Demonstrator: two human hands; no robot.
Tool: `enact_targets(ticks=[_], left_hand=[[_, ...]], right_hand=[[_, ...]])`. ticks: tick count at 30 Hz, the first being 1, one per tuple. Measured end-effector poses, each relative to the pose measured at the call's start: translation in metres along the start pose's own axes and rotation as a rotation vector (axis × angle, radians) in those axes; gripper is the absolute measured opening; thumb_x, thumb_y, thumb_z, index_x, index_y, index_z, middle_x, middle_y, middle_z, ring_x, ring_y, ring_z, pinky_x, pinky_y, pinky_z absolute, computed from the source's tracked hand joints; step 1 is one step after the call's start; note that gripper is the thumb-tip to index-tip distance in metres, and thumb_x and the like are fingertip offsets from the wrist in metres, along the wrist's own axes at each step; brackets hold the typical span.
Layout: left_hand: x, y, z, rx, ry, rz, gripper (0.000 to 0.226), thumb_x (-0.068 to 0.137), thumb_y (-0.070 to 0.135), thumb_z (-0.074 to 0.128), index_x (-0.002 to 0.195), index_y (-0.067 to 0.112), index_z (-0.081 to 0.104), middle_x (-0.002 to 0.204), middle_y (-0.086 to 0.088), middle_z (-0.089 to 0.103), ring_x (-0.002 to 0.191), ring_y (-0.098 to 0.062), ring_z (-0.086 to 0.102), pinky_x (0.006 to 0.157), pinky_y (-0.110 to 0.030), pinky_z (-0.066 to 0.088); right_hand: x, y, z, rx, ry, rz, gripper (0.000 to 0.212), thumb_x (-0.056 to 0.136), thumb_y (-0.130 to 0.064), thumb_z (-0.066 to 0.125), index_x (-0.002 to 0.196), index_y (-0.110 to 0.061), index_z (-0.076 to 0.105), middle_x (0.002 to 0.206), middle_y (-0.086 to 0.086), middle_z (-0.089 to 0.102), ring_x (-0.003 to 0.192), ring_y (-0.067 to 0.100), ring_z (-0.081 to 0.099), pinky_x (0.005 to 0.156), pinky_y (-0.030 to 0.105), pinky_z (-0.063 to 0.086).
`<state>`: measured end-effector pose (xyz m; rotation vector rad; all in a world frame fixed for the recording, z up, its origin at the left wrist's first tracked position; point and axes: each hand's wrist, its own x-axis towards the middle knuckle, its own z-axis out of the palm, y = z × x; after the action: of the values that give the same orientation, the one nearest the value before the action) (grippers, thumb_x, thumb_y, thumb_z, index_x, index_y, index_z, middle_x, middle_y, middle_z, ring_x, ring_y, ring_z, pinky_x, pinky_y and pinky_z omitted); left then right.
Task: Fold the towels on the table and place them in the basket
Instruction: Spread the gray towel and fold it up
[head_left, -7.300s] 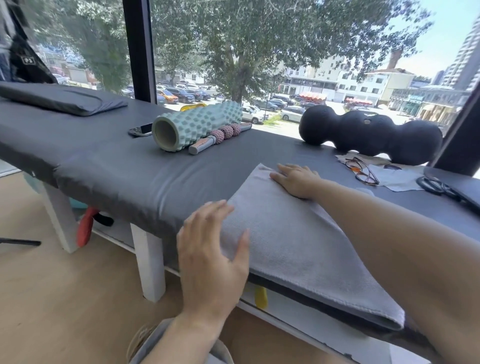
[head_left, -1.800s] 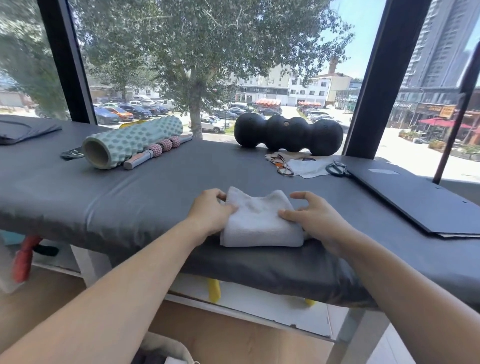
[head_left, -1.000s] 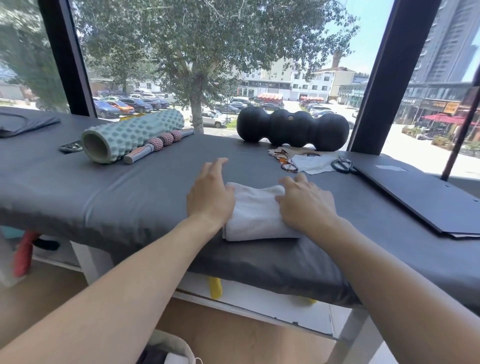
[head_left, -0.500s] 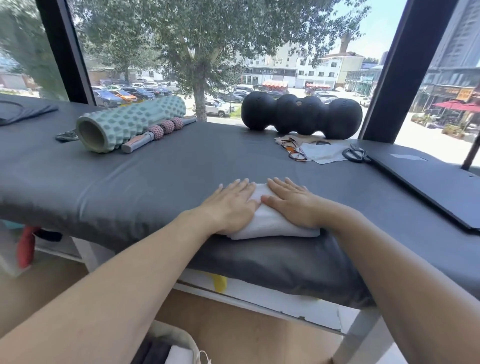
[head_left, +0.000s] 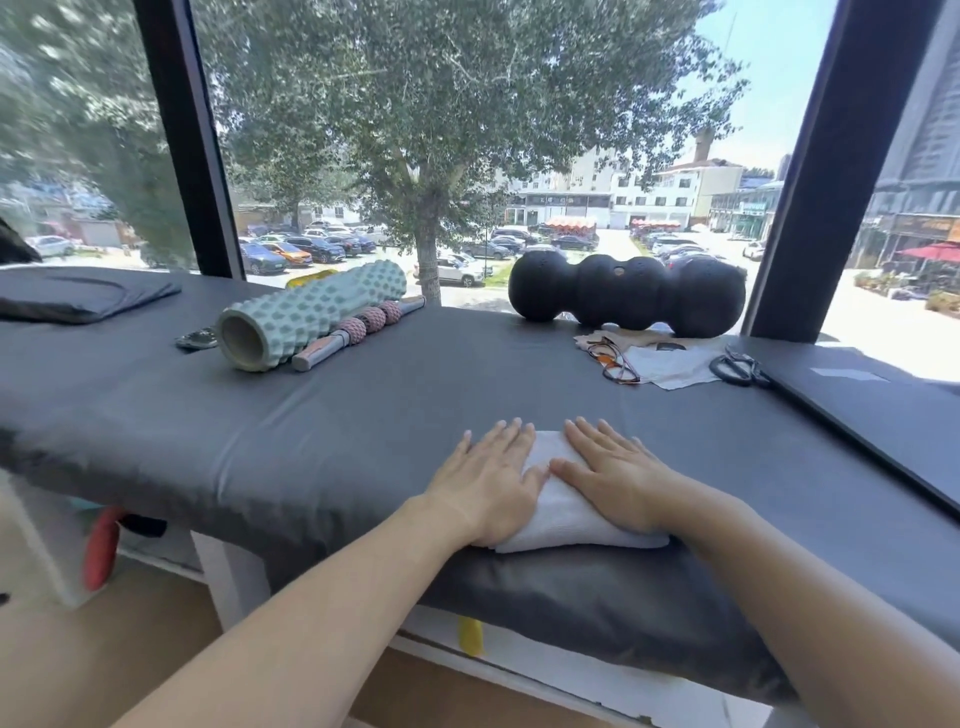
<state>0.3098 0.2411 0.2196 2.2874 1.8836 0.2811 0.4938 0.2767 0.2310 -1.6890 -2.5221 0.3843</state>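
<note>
1. Both hands lie flat with fingers straight: the left hand and the right hand press side by side on the folded towel, gripping nothing.
2. That white towel sits as a small, thick packet at the near edge of the surface, roughly midway along it. Only its middle strip and near side show between and below the palms.
3. Judging by the compact shape, the folding looks finished and this is the flattening press that sets the creases.
4. Next the hands would need to slide under or pinch the packet's ends so the layers stay together when lifted. The basket is not in view, so where to carry it cannot be told.
5. Farther back, toward the far left, a ridged foam roller lies beside a pink-beaded massage stick.
6. Along the far edge sits a black lumpy roller; in front of it are glasses on a cloth, and scissors nearer the right end.
</note>
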Motion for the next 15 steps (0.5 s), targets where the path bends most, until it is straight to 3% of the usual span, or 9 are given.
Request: enact_targets(ticks=[3, 6, 8, 11, 13, 15], left_hand=[[-0.005, -0.003, 0.006, 0.012, 0.244, 0.109, 0.064, 0.105, 0.052, 0.022, 0.160, 0.019, 0.026, 0.168, 0.004, 0.020, 0.155, -0.008, 0.011, 0.127, -0.037, 0.001], [-0.025, -0.009, 0.005, -0.031, 0.564, 0.416, 0.061, 0.100, 0.057, 0.037, 0.142, 0.019, 0.057, 0.150, 0.004, 0.054, 0.145, -0.011, 0.041, 0.125, -0.033, 0.018], [-0.040, -0.014, 0.006, -0.025, 0.500, 0.514, 0.067, 0.094, 0.066, 0.047, 0.145, 0.023, 0.054, 0.153, 0.008, 0.049, 0.147, -0.007, 0.036, 0.125, -0.032, 0.019], [-0.049, -0.021, 0.014, 0.029, 0.349, 0.441, 0.077, 0.090, 0.073, 0.046, 0.154, 0.030, 0.039, 0.161, 0.012, 0.034, 0.152, -0.004, 0.021, 0.126, -0.032, 0.012], [-0.047, -0.022, 0.016, -0.052, 0.337, 0.387, 0.071, 0.092, 0.067, 0.047, 0.152, 0.029, 0.042, 0.160, 0.012, 0.037, 0.150, -0.004, 0.026, 0.124, -0.032, 0.018], [-0.045, -0.018, 0.011, -0.169, 0.370, 0.359, 0.057, 0.092, 0.049, 0.058, 0.144, 0.026, 0.052, 0.150, 0.009, 0.052, 0.141, -0.008, 0.042, 0.118, -0.031, 0.031]], right_hand=[[-0.008, -0.002, -0.001, 0.034, 0.081, -0.022, 0.073, 0.101, -0.064, 0.023, 0.162, -0.027, 0.010, 0.169, -0.010, 0.001, 0.154, 0.008, -0.008, 0.126, 0.038, -0.004], [-0.036, -0.002, -0.005, 0.040, 0.280, -0.142, 0.072, 0.098, -0.067, 0.028, 0.158, -0.029, 0.027, 0.166, -0.015, 0.012, 0.153, 0.000, -0.002, 0.126, 0.033, -0.004], [-0.061, 0.003, -0.008, 0.042, 0.299, -0.254, 0.074, 0.091, -0.074, 0.035, 0.155, -0.037, 0.033, 0.161, -0.025, 0.018, 0.149, -0.009, 0.003, 0.124, 0.023, -0.002], [-0.081, 0.015, -0.007, -0.050, 0.212, -0.335, 0.073, 0.087, -0.075, 0.050, 0.152, -0.048, 0.032, 0.153, -0.037, 0.020, 0.140, -0.020, 0.007, 0.114, 0.007, -0.002], [-0.079, 0.023, -0.002, -0.030, 0.226, -0.348, 0.067, 0.089, -0.064, 0.058, 0.150, -0.049, 0.035, 0.153, -0.036, 0.027, 0.141, -0.019, 0.015, 0.110, 0.003, 0.004], [-0.075, 0.027, -0.002, 0.064, 0.267, -0.300, 0.057, 0.089, -0.040, 0.064, 0.143, -0.045, 0.045, 0.143, -0.031, 0.046, 0.133, -0.011, 0.038, 0.102, 0.000, 0.020]])
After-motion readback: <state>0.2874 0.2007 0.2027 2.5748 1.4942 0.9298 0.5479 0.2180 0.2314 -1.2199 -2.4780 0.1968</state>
